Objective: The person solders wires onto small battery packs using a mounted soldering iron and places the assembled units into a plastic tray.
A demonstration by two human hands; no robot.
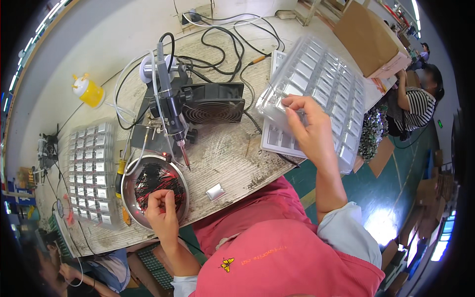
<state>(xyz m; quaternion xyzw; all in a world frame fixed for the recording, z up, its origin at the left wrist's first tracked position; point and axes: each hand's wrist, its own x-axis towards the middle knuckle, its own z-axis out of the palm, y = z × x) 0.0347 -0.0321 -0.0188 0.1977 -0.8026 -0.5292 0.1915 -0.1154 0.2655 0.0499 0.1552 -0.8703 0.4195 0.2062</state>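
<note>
"Inspector: where is your camera set?"
"On your head, upright, looking steeply down past your red garment (282, 265)."
"Which way, how near?"
"Forward across the worktable (232, 166) to the pale wall (118, 29); your left hand (162, 212) and right hand (310, 119) appear at close range; straight edges bow rimward."

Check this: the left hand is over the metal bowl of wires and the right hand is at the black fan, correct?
Not the fan: the head view shows the right hand at the clear plastic tray. The left hand is over the metal bowl of wires.
</note>
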